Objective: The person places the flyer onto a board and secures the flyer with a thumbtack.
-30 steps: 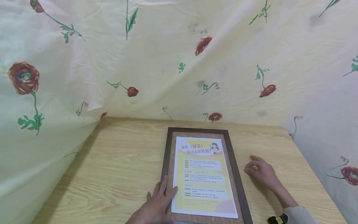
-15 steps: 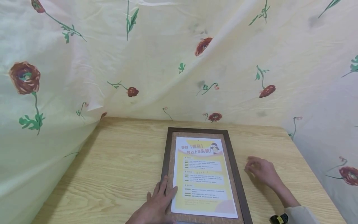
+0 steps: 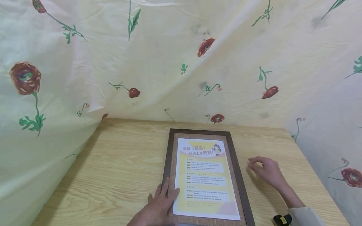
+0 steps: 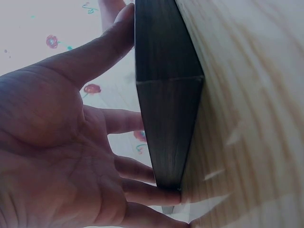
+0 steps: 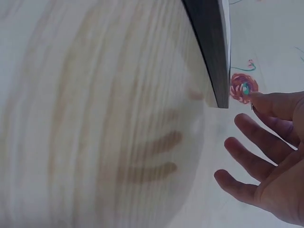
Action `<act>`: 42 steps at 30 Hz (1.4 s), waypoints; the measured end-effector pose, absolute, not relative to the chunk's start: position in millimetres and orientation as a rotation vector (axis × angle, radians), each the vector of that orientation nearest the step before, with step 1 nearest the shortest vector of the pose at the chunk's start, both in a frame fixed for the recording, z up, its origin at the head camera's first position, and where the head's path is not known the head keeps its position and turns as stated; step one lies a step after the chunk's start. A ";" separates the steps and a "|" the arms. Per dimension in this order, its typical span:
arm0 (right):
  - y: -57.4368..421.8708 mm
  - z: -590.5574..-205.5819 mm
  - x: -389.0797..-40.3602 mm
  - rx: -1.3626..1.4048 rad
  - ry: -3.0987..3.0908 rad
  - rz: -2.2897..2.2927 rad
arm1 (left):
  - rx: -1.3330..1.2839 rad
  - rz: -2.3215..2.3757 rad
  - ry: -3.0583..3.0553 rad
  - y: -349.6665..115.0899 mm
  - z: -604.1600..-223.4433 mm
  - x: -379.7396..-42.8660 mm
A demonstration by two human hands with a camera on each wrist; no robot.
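Left hand (image 3: 158,205) comes in from the near edge, palm down, fingers (image 4: 118,121) straight and spread, thumb stretched out to the far side (the wrist view shows the palm wide open). Right hand (image 3: 267,171) sits well off to the right, forearm angling in from the near right corner, fingers (image 5: 256,156) loose, slightly bent, gripping nothing.
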State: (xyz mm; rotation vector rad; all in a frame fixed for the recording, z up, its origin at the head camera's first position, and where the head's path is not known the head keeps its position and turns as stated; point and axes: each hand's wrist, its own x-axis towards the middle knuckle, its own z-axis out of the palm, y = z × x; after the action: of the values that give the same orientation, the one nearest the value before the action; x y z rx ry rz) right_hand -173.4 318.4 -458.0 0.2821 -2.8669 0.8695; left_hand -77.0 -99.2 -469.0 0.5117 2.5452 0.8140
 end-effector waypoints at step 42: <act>285.3 -430.5 -191.5 0.374 -2.787 0.891 | 0.477 0.833 2.531 -97.9 -466.8 -76.7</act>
State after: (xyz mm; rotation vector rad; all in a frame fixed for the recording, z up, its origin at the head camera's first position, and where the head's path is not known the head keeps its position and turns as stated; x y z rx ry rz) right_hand -191.5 285.3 -430.5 0.3737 -2.7872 0.8907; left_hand -76.7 -97.9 -466.8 0.4769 2.5310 0.8331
